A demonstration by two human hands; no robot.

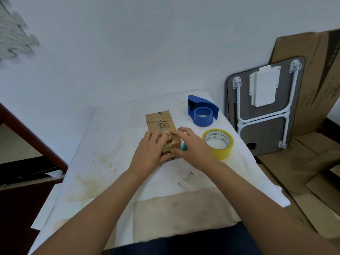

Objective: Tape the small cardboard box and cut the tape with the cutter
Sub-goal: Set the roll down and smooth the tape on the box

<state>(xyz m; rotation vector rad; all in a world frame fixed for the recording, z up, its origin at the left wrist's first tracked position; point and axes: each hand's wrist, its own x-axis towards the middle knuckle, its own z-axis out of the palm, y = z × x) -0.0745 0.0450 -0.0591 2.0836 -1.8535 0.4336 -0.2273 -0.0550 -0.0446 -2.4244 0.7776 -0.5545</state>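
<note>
The small cardboard box [161,122] lies on the white table cover [103,148], with clear tape along its top. My left hand [150,152] grips the box's near end, fingers over the top and thumb under the front. My right hand [191,146] rests on the same end from the right, with its fingertips pressing on the top and its thumb on the front face. A yellow tape roll [221,150] lies flat just right of my right hand. A small teal object [184,147] peeks out between the box and my right hand; I cannot tell what it is.
A blue tape dispenser [202,112] stands at the table's far right corner. A folded grey lap table [263,107] and flattened cardboard [312,74] lean against the wall to the right. A dark wooden edge [33,137] runs along the left.
</note>
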